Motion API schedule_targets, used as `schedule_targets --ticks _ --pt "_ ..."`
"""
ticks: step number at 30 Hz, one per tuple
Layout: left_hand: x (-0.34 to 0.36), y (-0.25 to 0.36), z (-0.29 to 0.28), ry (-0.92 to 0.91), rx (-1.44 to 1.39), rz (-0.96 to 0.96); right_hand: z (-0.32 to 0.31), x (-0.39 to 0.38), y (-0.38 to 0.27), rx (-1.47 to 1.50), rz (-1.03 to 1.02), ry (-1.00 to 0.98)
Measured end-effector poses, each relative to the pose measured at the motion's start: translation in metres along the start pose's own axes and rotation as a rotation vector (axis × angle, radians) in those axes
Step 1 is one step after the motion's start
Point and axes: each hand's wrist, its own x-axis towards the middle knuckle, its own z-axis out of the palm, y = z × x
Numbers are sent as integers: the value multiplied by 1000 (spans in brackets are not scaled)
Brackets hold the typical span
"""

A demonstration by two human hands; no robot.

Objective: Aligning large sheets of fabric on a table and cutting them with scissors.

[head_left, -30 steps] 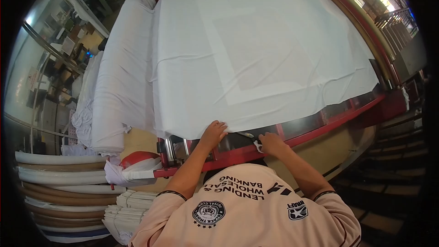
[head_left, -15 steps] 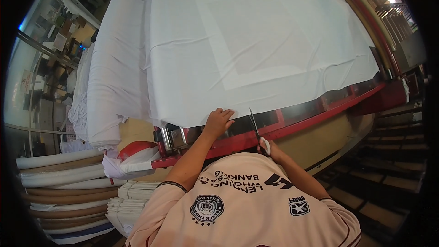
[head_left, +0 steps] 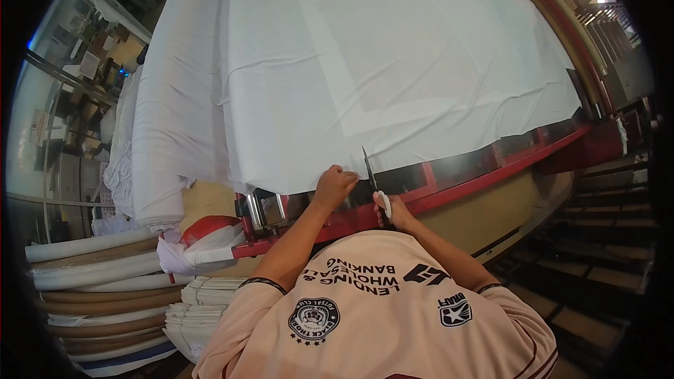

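Note:
A wide white cloth (head_left: 393, 63) lies spread over a long table with a red metal edge (head_left: 491, 168). My left hand (head_left: 335, 186) is closed on the near edge of the cloth, pinching it. Just to its right, my right hand (head_left: 390, 212) grips a pair of scissors (head_left: 370, 168) with a white handle. The blades point up and away from me, with their tips at the cloth's near edge.
A thick roll of white fabric (head_left: 172, 112) lies along the table's left side. Several fabric rolls (head_left: 98, 281) and folded stacks (head_left: 203, 309) sit at lower left. Dark steps (head_left: 597, 253) drop away at right, and a cluttered workshop area (head_left: 77, 70) lies at far left.
My right hand has brought the scissors up, the blades now raised to the cloth's edge. My left hand stays on the cloth's edge. The view has tilted down a little.

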Motion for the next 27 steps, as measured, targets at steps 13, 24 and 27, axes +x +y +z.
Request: schedule_targets --ticks 13,24,27 --pt "8 2 -10 -81 -79 -119 8 46 -38 74 36 47" --pt "72 -44 -6 166 76 -100 -6 43 -49 19 63 -27" --pt "80 -54 1 67 118 -127 -8 35 -52 -47 70 -36"
